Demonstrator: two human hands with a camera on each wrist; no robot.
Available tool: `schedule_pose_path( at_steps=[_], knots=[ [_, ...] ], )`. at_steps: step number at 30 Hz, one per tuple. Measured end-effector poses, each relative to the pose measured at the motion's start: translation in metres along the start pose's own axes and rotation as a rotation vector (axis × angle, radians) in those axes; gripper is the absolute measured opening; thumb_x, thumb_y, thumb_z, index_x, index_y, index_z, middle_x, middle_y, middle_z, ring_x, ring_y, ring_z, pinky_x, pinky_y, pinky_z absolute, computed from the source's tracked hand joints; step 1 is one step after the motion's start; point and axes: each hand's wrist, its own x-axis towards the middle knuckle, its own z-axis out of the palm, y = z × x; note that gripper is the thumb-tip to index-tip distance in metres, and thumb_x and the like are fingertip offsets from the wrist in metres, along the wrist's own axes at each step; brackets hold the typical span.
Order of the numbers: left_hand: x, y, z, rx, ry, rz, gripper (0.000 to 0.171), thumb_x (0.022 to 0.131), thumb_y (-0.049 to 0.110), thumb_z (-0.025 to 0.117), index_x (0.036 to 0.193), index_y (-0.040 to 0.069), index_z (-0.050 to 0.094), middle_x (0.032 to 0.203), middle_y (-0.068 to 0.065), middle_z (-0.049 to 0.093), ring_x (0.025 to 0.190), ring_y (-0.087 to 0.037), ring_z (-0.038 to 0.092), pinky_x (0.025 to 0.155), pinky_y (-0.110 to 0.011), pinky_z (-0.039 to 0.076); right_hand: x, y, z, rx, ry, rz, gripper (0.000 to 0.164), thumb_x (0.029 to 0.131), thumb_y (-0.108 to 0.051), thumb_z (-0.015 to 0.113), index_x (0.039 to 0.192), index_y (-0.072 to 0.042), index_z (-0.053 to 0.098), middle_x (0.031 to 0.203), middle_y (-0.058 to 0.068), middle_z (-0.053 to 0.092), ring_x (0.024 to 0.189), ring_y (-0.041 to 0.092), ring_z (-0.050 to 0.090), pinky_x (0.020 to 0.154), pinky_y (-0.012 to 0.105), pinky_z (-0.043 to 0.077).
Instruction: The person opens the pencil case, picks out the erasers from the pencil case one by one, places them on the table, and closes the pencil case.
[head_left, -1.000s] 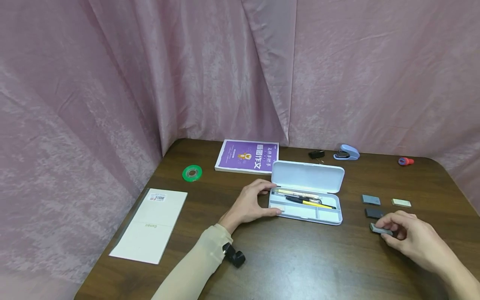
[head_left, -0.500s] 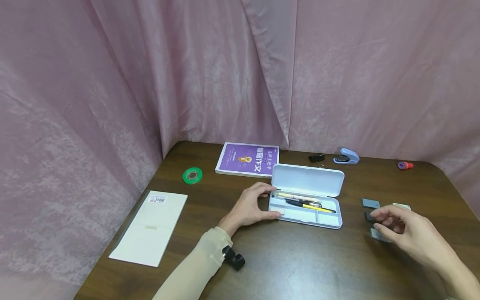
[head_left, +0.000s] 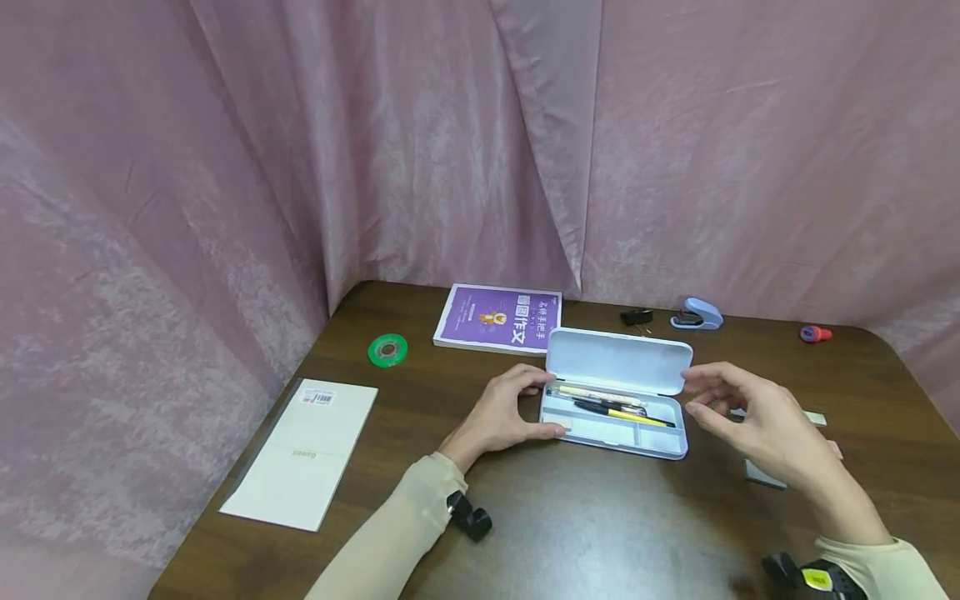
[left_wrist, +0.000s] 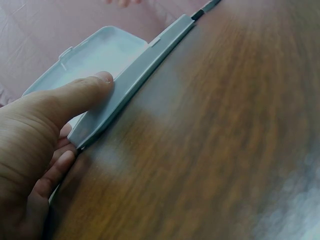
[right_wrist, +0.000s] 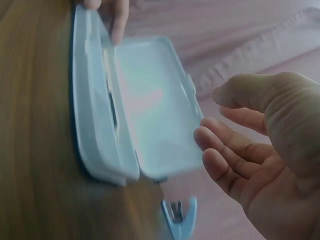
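Note:
A pale blue pencil case (head_left: pixel 618 360) lies on the table with its lid raised. Several pens (head_left: pixel 637 412), one yellow and black, lie in its back compartment, and a small white piece (head_left: pixel 558 423) is at the left of the front one. My left hand (head_left: pixel 491 417) grips the case's left end, thumb (left_wrist: pixel 90 92) on the front wall and fingers behind. Beside the right end of the lid is my right hand (head_left: pixel 765 429), holding nothing, its fingers (right_wrist: pixel 220 142) loosely bent. Under and behind it, a grey rectangular block (head_left: pixel 763 475) and a pale green one (head_left: pixel 816 418) show partly.
A purple book (head_left: pixel 498 318) lies behind the case; a black clip (head_left: pixel 636 317), a blue stapler (head_left: pixel 696 314) and a red-and-blue item (head_left: pixel 815 333) line the back. Left are a green tape roll (head_left: pixel 387 350) and a white notepad (head_left: pixel 307 454). Pink curtain (head_left: pixel 450 150) surrounds the table.
My right hand has let go of the grey block, lifted off, and moved left to the case's lid, now covering some blocks. The left hand keeps its hold on the case.

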Motion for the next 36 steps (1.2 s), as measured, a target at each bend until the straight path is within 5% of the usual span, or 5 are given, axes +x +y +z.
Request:
schedule_pose_path(
  at_steps=[12, 36],
  knots=[
    [0.003, 0.001, 0.001, 0.005, 0.003, 0.017, 0.078, 0.082, 0.037, 0.103, 0.147, 0.011, 0.069, 0.144, -0.001, 0.065, 0.13, -0.014, 0.064, 0.115, -0.021, 0.054, 0.035, -0.032, 0.034, 0.097, -0.067, -0.051, 0.039, 0.098, -0.009, 0.087, 0.135, -0.012, 0.075, 0.115, 0.002, 0.081, 0.091, 0.007, 0.072, 0.073, 0.02, 0.058],
    [0.002, 0.0, -0.001, -0.004, -0.001, 0.007, 0.081, 0.078, 0.035, 0.105, 0.147, 0.011, 0.069, 0.143, -0.001, 0.066, 0.129, -0.014, 0.064, 0.115, -0.021, 0.054, 0.062, -0.05, 0.068, 0.153, -0.133, -0.036, 0.038, 0.098, -0.007, 0.085, 0.134, -0.007, 0.075, 0.114, 0.007, 0.081, 0.093, 0.016, 0.073, 0.08, 0.029, 0.063]
  ],
)
